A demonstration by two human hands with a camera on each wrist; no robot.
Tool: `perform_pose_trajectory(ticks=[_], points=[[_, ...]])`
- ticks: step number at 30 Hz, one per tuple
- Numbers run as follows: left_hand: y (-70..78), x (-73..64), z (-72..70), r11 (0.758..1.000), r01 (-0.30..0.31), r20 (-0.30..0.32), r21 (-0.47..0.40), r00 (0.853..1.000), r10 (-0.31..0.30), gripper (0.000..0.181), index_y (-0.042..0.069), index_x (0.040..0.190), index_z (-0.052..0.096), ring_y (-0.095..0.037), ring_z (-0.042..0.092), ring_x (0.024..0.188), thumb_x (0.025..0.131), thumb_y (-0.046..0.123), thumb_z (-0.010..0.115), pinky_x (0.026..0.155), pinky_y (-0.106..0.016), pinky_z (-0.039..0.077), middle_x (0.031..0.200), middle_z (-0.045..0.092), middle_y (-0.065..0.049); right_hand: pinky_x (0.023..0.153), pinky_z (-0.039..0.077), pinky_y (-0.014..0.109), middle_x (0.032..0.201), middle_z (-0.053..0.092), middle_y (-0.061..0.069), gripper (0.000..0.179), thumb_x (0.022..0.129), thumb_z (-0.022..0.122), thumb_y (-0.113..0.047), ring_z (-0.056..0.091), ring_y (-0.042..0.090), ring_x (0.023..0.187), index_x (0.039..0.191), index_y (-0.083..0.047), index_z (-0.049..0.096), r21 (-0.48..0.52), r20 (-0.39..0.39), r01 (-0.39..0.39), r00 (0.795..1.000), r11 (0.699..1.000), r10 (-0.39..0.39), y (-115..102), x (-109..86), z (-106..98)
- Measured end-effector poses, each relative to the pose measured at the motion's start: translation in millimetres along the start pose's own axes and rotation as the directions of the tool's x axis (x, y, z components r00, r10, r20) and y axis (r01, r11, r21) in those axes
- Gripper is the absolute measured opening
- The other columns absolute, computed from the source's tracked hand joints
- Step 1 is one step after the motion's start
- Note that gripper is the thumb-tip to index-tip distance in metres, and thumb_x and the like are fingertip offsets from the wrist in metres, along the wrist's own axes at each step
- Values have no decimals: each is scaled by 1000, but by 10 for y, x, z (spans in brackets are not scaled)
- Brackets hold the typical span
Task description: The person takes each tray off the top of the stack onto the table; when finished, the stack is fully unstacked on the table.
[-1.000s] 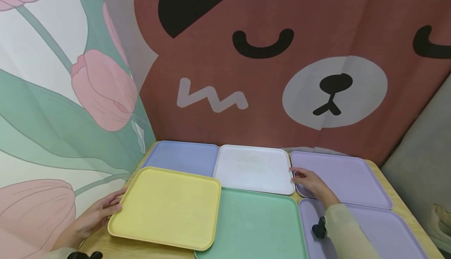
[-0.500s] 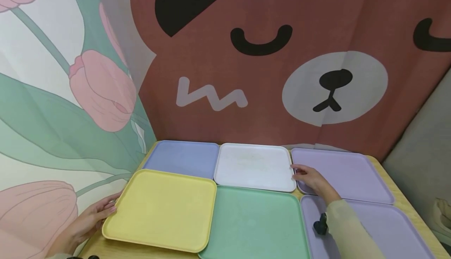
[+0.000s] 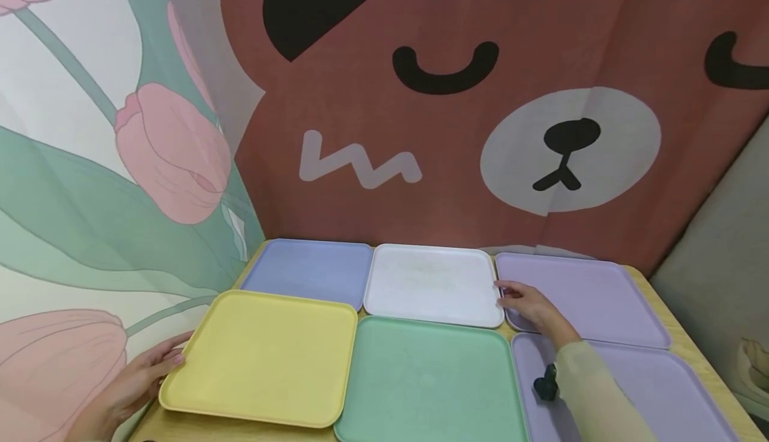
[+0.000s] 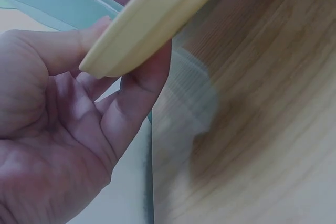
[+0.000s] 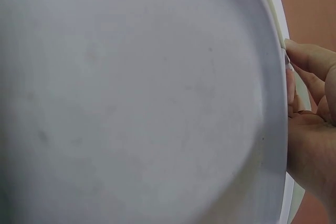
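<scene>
My left hand (image 3: 129, 385) grips a yellow tray (image 3: 258, 362) by its left edge, thumb on top and fingers underneath. In the left wrist view the yellow tray's rim (image 4: 136, 30) is raised off the wooden table (image 4: 252, 119). Its far edge overlaps the blue tray (image 3: 309, 268) in the head view, and its right edge meets the green tray (image 3: 432, 382). My right hand (image 3: 535, 305) touches the right rim of the white tray (image 3: 429, 285) with extended fingertips. In the right wrist view a pale lilac tray (image 5: 131, 103) fills most of the picture and partly hides the fingers.
Beyond my right hand lies a lilac tray (image 3: 583, 295), with a second lilac tray (image 3: 661, 388) nearer, under my forearm. A brown bear-print cloth (image 3: 360, 215) hangs behind the table, and a tulip-print cloth (image 3: 72, 255) hangs on the left.
The left hand has drawn the yellow tray leftward, off most of the part of the green tray that it covered. The right hand stays at the white tray's edge.
</scene>
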State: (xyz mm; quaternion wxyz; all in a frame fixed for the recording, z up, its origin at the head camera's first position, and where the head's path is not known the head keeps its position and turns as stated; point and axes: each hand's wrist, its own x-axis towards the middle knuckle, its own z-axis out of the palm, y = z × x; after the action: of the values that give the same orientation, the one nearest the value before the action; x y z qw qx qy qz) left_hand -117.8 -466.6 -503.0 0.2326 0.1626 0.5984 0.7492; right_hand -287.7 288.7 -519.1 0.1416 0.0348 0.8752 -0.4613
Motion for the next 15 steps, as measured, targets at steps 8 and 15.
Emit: perform_pose_trajectory(ticks=[8,15], points=[[47,-131,-2,997,62,-67,48,996,-58,57,42,143,53,-17,68,108,111,4,24,85,-38,60,124,66,4,110,37,55,140,50,24,60,97,68,-22,47,37,125,151,-5,47,0,1,-1,1000,1000,1,-34,-24,27],[56,-205,-29,992,96,-100,83,991,-88,57,45,140,54,-14,67,105,111,5,26,83,-37,60,120,64,6,110,37,57,138,52,23,60,97,69,-22,48,36,123,150,-5,47,-10,-3,7,1000,1000,-7,-40,-5,32]])
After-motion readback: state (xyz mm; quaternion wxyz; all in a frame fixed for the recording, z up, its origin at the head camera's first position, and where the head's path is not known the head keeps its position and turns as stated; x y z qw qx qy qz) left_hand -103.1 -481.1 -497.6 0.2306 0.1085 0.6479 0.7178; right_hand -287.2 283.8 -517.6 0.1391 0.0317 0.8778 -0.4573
